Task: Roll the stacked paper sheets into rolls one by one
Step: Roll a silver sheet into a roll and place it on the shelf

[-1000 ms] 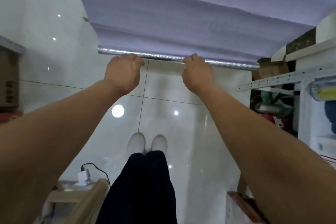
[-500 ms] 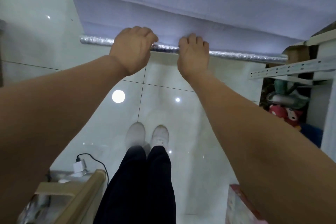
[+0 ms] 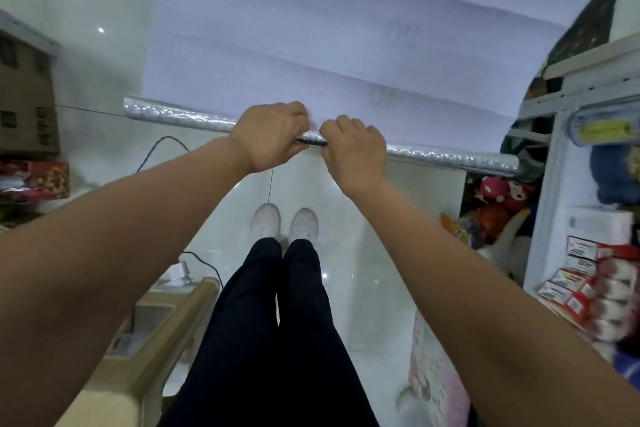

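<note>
Both hands have drawn closer together than a moment ago and now sit almost side by side at the middle of the roll (image 3: 450,157), which looks thicker, so the turning of this sheet is well under way but not done. The left hand (image 3: 270,137) has its fingers (image 3: 296,113) curled over the top of the roll and grips it; the right hand (image 3: 355,151) grips it the same way, fingers (image 3: 346,123) hooked over the far side. The roll is silver on its outer face and runs out well past each hand. Beyond it the pale stacked sheets (image 3: 311,45) spread away, with faint numbers on their stepped edges; what carries them is hidden. Below lies a glossy white tiled floor (image 3: 381,225) with the person's white shoes (image 3: 266,218). A cardboard box (image 3: 27,97) and a thin cable (image 3: 162,144) stand at the left, a white shelf (image 3: 540,184) with soft toys (image 3: 502,191) at the right.
</note>
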